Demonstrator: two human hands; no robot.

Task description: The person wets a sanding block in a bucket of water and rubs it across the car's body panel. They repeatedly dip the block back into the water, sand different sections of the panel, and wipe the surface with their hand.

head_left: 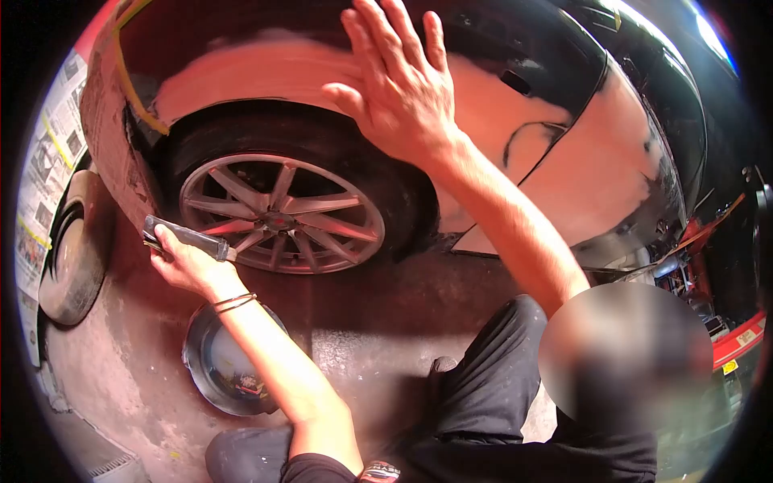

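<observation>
Evidently, the dark block [192, 237] was held at nine o'clock, near the lower left of the pale wheel [280, 221], by the left hand [187, 264]. It was pinched near its outer end, with the thumb laid along it; how far the other fingers were wrapped beneath could not be told. At twelve o'clock, the right hand [407, 97] was spread open, back upward and thumb out toward nine, over the pale-patched body panel [487, 97]; whether it was pressed to the surface could not be made out.

The block was judged light and fairly stiff, easily managed in one hand, though its material could not be confirmed. A hold was best taken across the middle of its long sides, so that both ends would be kept level and its broad face left free. Some slipping was to be expected if its smooth-looking edges were dusty or damp. The panel was judged rigid, its coating more easily marked. At eight o'clock, a dark basin [198, 378] was set on the floor [145, 362], partly hidden by the left forearm.
</observation>
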